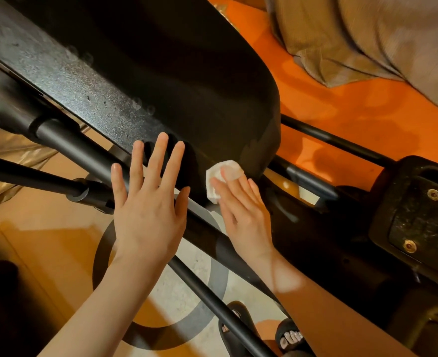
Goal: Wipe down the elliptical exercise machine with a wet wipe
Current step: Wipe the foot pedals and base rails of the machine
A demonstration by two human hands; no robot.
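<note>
The elliptical machine's black housing (182,73) fills the upper middle, with a dusty grey strip running along its left side. My right hand (241,210) presses a small folded white wet wipe (219,176) flat against the housing's lower rounded end, fingers straight over the wipe. My left hand (148,199) hovers just left of it with fingers spread and straight, over the housing's edge and a black bar, holding nothing.
Black bars (58,140) cross diagonally below the housing. A dusty black pedal plate (416,215) with two screws sits at right. Tan fabric (367,34) lies on the orange floor at upper right. My sandalled feet (287,336) stand at the bottom.
</note>
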